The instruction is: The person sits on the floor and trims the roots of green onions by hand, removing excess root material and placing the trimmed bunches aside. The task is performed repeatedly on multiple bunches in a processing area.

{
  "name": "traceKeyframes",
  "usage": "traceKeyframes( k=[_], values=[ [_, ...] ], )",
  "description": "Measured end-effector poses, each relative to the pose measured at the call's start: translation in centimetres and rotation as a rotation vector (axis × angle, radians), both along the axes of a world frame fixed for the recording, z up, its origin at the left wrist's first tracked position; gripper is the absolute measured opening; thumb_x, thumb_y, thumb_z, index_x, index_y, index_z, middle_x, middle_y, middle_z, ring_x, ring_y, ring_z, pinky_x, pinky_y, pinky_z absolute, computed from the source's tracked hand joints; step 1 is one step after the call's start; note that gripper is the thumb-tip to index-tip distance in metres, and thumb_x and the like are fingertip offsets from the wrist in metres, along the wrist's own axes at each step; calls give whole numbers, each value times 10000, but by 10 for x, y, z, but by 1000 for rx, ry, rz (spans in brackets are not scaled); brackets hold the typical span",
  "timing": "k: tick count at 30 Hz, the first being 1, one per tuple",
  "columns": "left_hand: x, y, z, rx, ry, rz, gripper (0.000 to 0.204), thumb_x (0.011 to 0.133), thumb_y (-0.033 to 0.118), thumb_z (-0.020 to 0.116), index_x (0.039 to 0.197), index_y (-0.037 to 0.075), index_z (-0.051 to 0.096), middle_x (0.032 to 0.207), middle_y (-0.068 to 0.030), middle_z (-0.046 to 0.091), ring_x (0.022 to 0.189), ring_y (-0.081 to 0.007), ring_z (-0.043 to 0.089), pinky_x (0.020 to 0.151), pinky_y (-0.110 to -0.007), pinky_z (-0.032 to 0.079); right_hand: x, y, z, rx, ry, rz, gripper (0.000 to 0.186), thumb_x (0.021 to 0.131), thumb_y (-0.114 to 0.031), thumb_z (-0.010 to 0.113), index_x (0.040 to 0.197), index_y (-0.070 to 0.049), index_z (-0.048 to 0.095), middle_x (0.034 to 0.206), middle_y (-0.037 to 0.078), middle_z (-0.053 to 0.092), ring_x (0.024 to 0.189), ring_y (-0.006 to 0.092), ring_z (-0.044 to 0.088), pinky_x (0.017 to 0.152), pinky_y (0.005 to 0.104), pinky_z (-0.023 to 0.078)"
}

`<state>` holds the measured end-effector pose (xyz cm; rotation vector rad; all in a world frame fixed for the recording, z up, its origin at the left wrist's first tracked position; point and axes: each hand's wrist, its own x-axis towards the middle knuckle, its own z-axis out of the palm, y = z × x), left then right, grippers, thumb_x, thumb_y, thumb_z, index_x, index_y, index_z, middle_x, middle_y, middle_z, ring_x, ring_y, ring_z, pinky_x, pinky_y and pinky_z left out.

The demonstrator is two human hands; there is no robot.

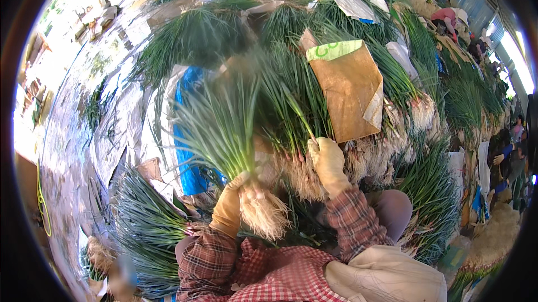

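Observation:
My left hand [229,205], in a tan glove, is closed around a thick bunch of green onions [238,145]. Their leaves fan up and to the left, and the pale roots hang below my fist. To the right, my gloved right hand [328,163] pinches a green onion stalk [300,112] near its lower end. That stalk slants up and left over a heap of green onions [283,125], whose roots point toward me. Beside this hand, a brown cardboard piece [346,97] with a pale green printed strip lies on the heap.
Another pile of green onions [148,234] lies at my lower left, and one [431,201] at my right. A blue plastic sheet [189,134] stands left of the bunch. Wet sheeting [84,150] covers the left ground. Other people [445,19] sit among piles farther back.

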<state>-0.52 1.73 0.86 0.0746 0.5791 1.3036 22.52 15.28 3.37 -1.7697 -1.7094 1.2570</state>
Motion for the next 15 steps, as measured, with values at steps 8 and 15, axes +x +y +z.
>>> traceKeyframes(
  k=[8,15],
  values=[
    [19,5,10,39,236,-208,598,850,215,681,1357,-29,478,1223,-195,609,1111,-293,606,950,-369,521,-11,-91,-14,-41,58,525,391,993,-381,512,1119,-30,627,974,188,687,761,296,651,708,363,523],
    [23,0,-6,112,165,-161,518,878,212,645,1307,-45,511,1157,-216,638,917,-269,680,825,-329,575,-23,-51,-75,-305,1011,576,626,949,-549,504,1282,-24,575,1181,143,658,1082,285,605,956,389,452]
  ],
)
